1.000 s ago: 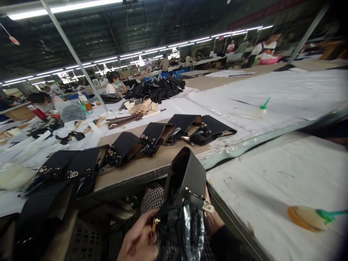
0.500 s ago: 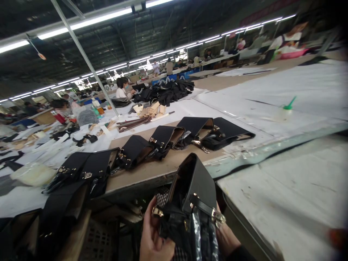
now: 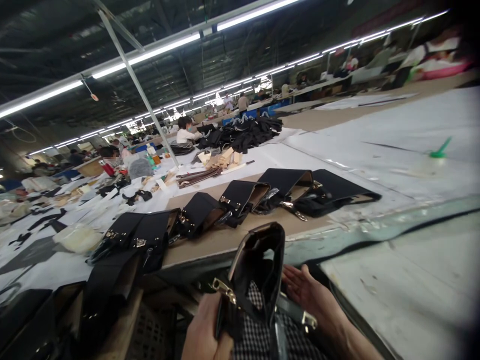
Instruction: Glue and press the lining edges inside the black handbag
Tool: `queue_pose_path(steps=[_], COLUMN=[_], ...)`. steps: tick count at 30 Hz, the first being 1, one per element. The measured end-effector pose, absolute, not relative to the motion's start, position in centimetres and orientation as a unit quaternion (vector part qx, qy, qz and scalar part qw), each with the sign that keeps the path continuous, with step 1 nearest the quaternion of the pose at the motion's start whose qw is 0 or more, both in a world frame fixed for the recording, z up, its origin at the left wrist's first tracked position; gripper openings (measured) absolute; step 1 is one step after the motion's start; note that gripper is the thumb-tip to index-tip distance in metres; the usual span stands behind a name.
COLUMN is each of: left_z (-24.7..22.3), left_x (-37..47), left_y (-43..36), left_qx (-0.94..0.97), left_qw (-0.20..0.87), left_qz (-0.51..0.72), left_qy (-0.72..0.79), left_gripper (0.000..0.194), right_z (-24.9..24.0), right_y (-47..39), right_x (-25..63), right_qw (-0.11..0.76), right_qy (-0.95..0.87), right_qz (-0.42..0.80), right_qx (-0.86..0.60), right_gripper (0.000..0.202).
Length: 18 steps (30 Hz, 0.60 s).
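Low in front of me is a black bag, its mouth turned toward me. Black-and-white checkered lining shows at the mouth and below it. My left hand is closed on the bag's left side, by a gold clasp; its fingertips are partly hidden. On the other side, my right hand is open, fingers stretched out and palm toward the bag. Whether its fingertips touch the bag I cannot tell. A strap with a gold buckle hangs just below that hand.
Several similar black bags lie in a row along the table edge, one on brown board. More bags stand at lower left above a crate. A green-tipped bottle is at right. People work farther back.
The bag has turned so its mouth and checkered lining face me. My right hand has come out from behind it and opened. The surroundings have shifted rightward in view.
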<state>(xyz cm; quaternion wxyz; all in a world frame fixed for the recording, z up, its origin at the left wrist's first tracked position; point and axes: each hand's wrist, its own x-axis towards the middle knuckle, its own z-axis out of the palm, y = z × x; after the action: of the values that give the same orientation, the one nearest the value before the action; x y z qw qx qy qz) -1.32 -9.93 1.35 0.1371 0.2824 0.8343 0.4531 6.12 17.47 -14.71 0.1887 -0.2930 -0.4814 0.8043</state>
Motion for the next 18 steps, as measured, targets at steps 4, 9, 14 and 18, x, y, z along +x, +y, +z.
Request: queue_pose_path(steps=[4, 9, 14, 18], left_z=[2.7, 5.5, 9.1, 10.5], left_x=[-1.7, -2.3, -1.8, -0.7], left_y=[-11.7, -11.5, -10.7, -10.5], left_qx=[0.352, 0.376, 0.310, 0.266], left_qw=[-0.012, 0.079, 0.137, 0.202], left_qz=[0.344, 0.258, 0.273, 0.289], left_qy=[0.870, 0.886, 0.900, 0.897], left_gripper=[0.034, 0.032, 0.028, 0.035], right_z=[-12.3, -4.7, 1.4, 4.4], right_y=[18.4, 14.9, 12.6, 14.7], right_x=[8.2, 11.2, 12.8, 12.2], right_qw=[0.239, 0.320, 0.357, 0.314], right_qy=[-0.464, -0.684, -0.895, -0.909], right_qz=[0.779, 0.623, 0.259, 0.191], right_qx=[-0.347, -0.204, 0.067, 0.195], right_gripper=[0.042, 0.031, 0.030, 0.026])
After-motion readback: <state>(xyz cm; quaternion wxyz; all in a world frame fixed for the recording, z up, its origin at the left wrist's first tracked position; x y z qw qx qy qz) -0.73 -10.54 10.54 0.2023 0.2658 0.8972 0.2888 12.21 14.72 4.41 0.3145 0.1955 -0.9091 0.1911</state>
